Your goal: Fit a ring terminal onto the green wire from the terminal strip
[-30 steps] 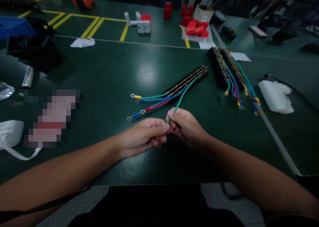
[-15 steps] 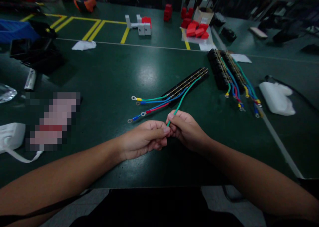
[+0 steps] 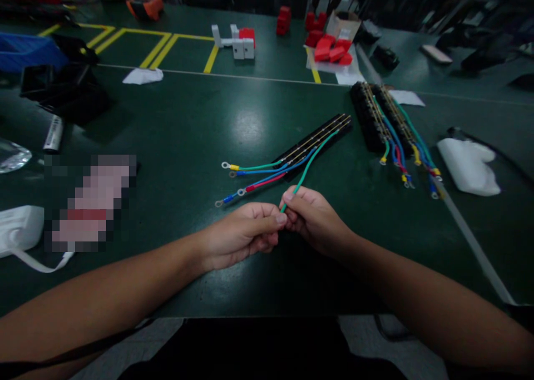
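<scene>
A green wire (image 3: 307,169) runs from a black strip (image 3: 316,141) with brass-coloured bars down to my two hands. My right hand (image 3: 311,216) pinches the wire between thumb and fingers. At the wire's lower end my left hand (image 3: 252,228) is closed, its thumb and forefinger pressed together; the wire's tip is hidden there. The hands touch each other. From the strip's near end, other wires in green, blue and red reach left across the table, tipped with ring terminals, such as a yellow-sleeved one (image 3: 230,166) and a blue-sleeved one (image 3: 224,201).
Two similar wired black strips (image 3: 369,118) lie at the right beside a white object (image 3: 469,166). On the left are a blurred-out phone-like object (image 3: 94,196), a white charger (image 3: 20,227), a marker (image 3: 54,134) and a blue bin (image 3: 29,52). Red parts (image 3: 331,49) sit at the back.
The whole view has shifted slightly, so the table items appear a little farther right. Both hands keep nearly the same pose at the green wire's end.
</scene>
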Demonstrator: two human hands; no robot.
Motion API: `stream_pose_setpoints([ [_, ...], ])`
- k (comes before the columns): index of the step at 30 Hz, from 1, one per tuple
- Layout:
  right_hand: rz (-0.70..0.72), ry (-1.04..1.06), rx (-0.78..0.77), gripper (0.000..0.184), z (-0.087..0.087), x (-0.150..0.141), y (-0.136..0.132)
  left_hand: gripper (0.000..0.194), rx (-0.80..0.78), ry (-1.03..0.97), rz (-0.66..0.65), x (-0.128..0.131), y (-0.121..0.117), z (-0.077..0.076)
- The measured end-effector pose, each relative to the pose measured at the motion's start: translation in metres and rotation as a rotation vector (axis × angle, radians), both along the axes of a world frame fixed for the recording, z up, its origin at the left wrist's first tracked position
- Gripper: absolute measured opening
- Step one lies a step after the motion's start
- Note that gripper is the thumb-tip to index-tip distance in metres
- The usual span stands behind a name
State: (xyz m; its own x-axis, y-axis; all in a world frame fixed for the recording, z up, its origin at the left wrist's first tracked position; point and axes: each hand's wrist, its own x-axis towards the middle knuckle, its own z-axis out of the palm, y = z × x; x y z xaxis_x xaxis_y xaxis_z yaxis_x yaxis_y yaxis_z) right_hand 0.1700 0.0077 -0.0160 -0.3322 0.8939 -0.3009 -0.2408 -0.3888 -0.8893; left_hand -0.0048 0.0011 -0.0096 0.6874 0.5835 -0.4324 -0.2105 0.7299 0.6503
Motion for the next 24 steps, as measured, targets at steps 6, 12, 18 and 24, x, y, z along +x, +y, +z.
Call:
stream_pose_setpoints([
  [6, 0.029, 0.007, -0.003, 0.027, 0.0011, 0.0001, 0.0006, 0.024, -0.057, -0.02, -0.022, -0.0002, 0.0023, 0.0001],
  [12, 0.04, 0.008, 0.007, 0.024, 0.0004, 0.0003, 0.0012, 0.022, -0.025, -0.029, -0.045, -0.0018, 0.0024, -0.0025],
  [18, 0.061, 0.012, 0.001, 0.027, -0.0002, 0.001, 0.0016, 0.024, -0.006, -0.065, -0.048, -0.0014, 0.0035, -0.0003],
  [24, 0.102, 0.088, 0.003, 0.037, -0.0008, 0.0015, 0.0019, 0.034, 0.119, 0.04, 0.001, -0.0006, 0.003, 0.0029],
])
